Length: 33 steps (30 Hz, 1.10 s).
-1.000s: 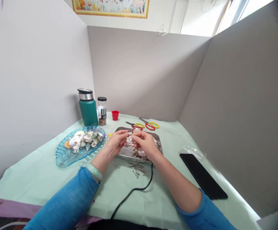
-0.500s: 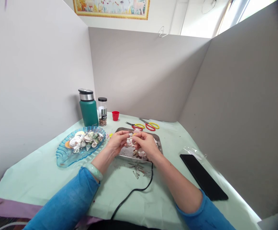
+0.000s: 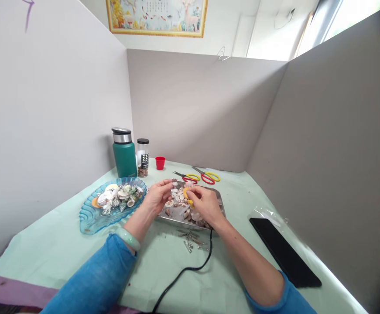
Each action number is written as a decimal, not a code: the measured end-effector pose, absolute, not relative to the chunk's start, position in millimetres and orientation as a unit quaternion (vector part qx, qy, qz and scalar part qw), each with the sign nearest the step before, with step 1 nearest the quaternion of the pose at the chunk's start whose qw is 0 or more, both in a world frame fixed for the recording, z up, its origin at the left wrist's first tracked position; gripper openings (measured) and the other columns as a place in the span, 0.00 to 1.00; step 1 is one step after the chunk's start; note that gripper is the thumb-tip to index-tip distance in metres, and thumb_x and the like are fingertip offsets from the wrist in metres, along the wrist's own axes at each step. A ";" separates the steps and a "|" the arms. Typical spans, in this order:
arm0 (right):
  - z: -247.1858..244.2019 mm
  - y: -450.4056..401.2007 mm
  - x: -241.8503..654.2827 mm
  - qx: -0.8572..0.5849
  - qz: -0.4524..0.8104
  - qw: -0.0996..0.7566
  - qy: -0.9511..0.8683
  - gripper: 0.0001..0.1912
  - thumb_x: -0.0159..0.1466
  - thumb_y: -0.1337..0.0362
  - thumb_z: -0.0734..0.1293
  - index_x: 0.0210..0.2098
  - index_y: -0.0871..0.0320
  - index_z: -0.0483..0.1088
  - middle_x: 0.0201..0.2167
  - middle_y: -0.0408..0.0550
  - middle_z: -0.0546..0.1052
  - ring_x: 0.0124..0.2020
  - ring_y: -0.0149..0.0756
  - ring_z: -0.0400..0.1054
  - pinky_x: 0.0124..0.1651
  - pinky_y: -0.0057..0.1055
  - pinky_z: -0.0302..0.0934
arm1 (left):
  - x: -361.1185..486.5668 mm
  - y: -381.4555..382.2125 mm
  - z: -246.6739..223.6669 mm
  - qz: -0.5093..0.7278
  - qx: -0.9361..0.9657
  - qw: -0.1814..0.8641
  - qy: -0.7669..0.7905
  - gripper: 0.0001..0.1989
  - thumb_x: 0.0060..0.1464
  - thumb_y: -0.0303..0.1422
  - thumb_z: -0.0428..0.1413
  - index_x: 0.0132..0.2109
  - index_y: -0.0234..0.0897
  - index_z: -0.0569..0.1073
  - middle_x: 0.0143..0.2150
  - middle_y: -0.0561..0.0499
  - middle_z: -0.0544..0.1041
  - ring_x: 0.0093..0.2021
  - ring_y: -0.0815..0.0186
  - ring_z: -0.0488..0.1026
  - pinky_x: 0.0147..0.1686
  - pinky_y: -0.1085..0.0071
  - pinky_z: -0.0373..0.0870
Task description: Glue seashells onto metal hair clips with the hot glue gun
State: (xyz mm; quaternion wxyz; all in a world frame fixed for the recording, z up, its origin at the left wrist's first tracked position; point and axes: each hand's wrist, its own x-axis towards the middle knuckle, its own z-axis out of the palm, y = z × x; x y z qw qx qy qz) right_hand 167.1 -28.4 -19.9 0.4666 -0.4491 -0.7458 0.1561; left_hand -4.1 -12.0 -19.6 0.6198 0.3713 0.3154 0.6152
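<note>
Small shells and pale pieces [image 3: 178,196] lie in a metal tray [image 3: 173,220]. My left hand [image 3: 159,195] is over the tray's left side, its thumb and fingertips pinched on a small shell [image 3: 174,180]. Over the tray's right part, my right hand [image 3: 205,204] grips an orange piece [image 3: 186,192] between thumb and finger. A yellow bit [image 3: 190,203] shows just below it. The two hands are apart. My right hand hides some of the tray's contents.
Left stands a blue glass dish [image 3: 90,224] of shells, with a green bottle [image 3: 124,160], a jar [image 3: 143,159] and a red cup [image 3: 160,163] behind. Scissors [image 3: 206,176] lie behind the tray, safety pins [image 3: 190,242] and a black cable [image 3: 183,272] in front, a black slab [image 3: 284,253] right.
My hands have moved apart, uncovering more of the pieces in the tray between them. The whole view has shifted slightly, with things on the table appearing lower.
</note>
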 end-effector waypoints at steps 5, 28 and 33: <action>-24.1 -18.9 183.8 -0.469 0.083 0.500 -0.724 0.12 0.62 0.59 0.61 0.31 0.55 0.74 0.31 0.45 0.78 0.30 0.34 0.70 0.34 0.27 0.60 | -0.3 -12.7 -19.2 0.631 0.468 0.510 0.350 0.13 0.40 0.32 0.63 0.32 0.31 0.70 0.16 0.61 0.63 0.14 0.79 0.54 0.16 0.77 0.58; -19.9 -27.1 179.1 -0.381 0.040 0.504 -0.774 0.08 0.63 0.67 0.61 0.33 0.55 0.73 0.33 0.46 0.77 0.36 0.34 0.70 0.40 0.28 0.60 | 3.6 -15.4 -22.6 0.597 0.453 0.580 0.320 0.15 0.40 0.38 0.64 0.32 0.33 0.70 0.14 0.63 0.57 0.14 0.78 0.50 0.18 0.77 0.56; -14.7 -32.9 176.6 -0.367 0.073 0.513 -0.772 0.07 0.61 0.65 0.63 0.37 0.56 0.72 0.34 0.46 0.76 0.30 0.31 0.69 0.36 0.27 0.61 | 7.9 -19.6 -20.2 0.602 0.547 0.445 0.375 0.15 0.43 0.41 0.62 0.31 0.34 0.70 0.18 0.59 0.64 0.16 0.76 0.57 0.17 0.76 0.56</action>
